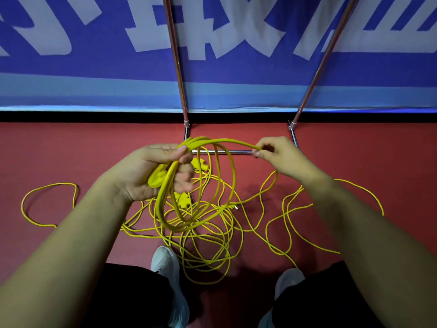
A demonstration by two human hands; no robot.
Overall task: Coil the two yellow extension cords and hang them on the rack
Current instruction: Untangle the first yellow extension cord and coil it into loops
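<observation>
The left hand (151, 171) grips several hanging loops of thin yellow extension cord (163, 192); the right hand (281, 155) pinches its next span, stretched left-right between them, slack tangled on the red floor (71, 150) below.

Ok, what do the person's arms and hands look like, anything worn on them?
No sleeves show along either arm as far as the frame reaches. The left hand and right hand are bare too: no gloves, rings, watch or wristband visible.
</observation>
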